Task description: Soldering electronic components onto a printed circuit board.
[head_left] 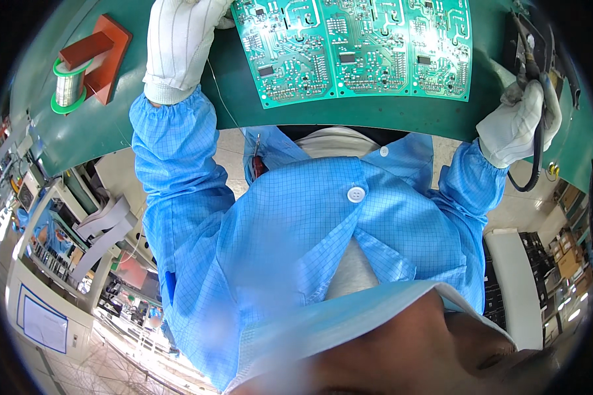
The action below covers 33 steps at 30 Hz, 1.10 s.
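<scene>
A green panel of circuit boards [369,62], three joined side by side and set with small parts, lies on the green tabletop. My left hand [181,49], in a white striped glove, is at the panel's upper left. Its fingers look curled, and the top edge of the picture cuts them off. A thin solder wire [219,95] trails from beside that hand to the table's front edge. At the right, my gloved right hand [524,122] is closed round a soldering iron [528,59] with a black cord hanging below. The iron's tip cannot be made out.
A spool of solder wire [68,89] with green rims sits on a reddish-brown stand [105,69] at the left. A dark holder [515,46] stands at the far right. The black cord [537,155] loops past the table edge. Racks and boxes [568,263] are behind.
</scene>
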Motion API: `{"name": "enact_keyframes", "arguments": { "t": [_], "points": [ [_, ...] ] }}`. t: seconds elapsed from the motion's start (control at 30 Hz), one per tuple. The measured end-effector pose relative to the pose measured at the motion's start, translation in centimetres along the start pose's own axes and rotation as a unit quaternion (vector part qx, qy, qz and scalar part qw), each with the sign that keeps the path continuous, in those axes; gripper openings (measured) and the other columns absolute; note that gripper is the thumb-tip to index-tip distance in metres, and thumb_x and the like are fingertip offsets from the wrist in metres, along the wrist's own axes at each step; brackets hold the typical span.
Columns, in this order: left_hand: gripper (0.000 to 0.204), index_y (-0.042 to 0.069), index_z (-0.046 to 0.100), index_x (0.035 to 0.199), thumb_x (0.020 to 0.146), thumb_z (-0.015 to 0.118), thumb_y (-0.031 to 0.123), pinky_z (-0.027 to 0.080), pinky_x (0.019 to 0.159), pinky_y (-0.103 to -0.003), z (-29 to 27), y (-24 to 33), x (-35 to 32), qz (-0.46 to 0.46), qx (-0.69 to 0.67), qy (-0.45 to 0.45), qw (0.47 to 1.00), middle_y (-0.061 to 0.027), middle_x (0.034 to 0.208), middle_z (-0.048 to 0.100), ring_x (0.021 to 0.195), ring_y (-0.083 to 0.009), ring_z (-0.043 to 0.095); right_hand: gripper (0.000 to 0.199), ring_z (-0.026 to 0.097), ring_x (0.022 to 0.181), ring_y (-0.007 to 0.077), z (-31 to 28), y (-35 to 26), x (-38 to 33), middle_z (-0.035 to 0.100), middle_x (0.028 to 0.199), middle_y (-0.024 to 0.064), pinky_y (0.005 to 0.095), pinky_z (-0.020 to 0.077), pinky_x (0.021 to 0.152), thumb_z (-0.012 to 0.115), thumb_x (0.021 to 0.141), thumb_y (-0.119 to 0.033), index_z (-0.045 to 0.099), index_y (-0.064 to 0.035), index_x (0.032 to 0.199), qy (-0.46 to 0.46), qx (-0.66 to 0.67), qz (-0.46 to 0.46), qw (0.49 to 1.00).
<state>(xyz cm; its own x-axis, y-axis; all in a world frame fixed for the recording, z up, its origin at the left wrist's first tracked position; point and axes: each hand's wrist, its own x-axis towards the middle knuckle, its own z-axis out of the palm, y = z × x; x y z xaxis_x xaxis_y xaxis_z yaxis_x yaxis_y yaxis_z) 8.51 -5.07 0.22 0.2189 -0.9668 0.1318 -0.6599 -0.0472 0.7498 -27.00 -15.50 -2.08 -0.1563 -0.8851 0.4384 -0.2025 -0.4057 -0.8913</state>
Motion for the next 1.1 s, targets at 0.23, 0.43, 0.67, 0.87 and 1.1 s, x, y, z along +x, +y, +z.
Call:
{"name": "enact_keyframes", "arguments": {
  "t": [0.23,0.43,0.67,0.87,1.1],
  "points": [
    [0.016,0.003,0.049,0.088,0.085,0.064,0.004,0.048,0.062,-0.022,0.6,3.9,0.5,-0.195,-0.247,-0.018,0.949,-0.0132,0.095,0.064,0.076,-0.0121,0.058,0.025,0.060,0.055,0.0123,-0.1,-0.1,-0.4,0.066,0.072,0.0134,0.0217,0.0469,0.051,0.068,0.087,-0.012,0.060,0.0025,0.106,-0.015,-0.074,-0.037,0.996],
    [0.017,0.004,0.048,0.088,0.084,0.064,0.002,0.048,0.063,-0.021,0.7,0.9,0.0,-0.172,-0.302,-0.029,0.937,-0.0135,0.097,0.064,0.077,-0.0124,0.059,0.022,0.060,0.053,0.0130,0.1,-0.4,-0.4,0.067,0.071,0.0133,0.0227,0.0487,0.052,0.068,0.086,-0.011,0.062,0.0008,0.104,0.004,-0.028,-0.007,1.000],
    [0.019,0.005,0.047,0.089,0.084,0.065,0.002,0.048,0.063,-0.020,2.7,-4.7,0.0,0.024,-0.710,-0.070,0.700,-0.0134,0.099,0.063,0.079,-0.0124,0.059,0.021,0.062,0.054,0.0140,0.0,-0.5,-0.2,0.068,0.072,0.0141,0.0228,0.0498,0.053,0.066,0.087,-0.010,0.063,0.0010,0.105,-0.017,-0.047,-0.004,0.999],
    [0.020,0.006,0.046,0.089,0.083,0.065,0.001,0.049,0.064,-0.020,3.3,-0.2,0.4,-0.054,-0.661,-0.067,0.745,-0.0137,0.099,0.063,0.079,-0.0123,0.059,0.021,0.063,0.055,0.0148,-0.1,-0.4,-0.5,0.068,0.072,0.0142,0.0227,0.0501,0.052,0.067,0.087,-0.010,0.063,0.0015,0.105,0.001,-0.032,-0.013,0.999],
    [0.022,0.006,0.045,0.089,0.082,0.064,-0.002,0.049,0.064,-0.020,0.3,2.5,0.1,-0.163,-0.363,-0.027,0.917,-0.0149,0.100,0.064,0.080,-0.0128,0.060,0.015,0.061,0.053,0.0125,0.4,-0.7,-0.4,0.067,0.073,0.0149,0.0194,0.0460,0.049,0.066,0.088,-0.004,0.060,0.0034,0.099,-0.002,-0.087,-0.059,0.994]
  ]
}}
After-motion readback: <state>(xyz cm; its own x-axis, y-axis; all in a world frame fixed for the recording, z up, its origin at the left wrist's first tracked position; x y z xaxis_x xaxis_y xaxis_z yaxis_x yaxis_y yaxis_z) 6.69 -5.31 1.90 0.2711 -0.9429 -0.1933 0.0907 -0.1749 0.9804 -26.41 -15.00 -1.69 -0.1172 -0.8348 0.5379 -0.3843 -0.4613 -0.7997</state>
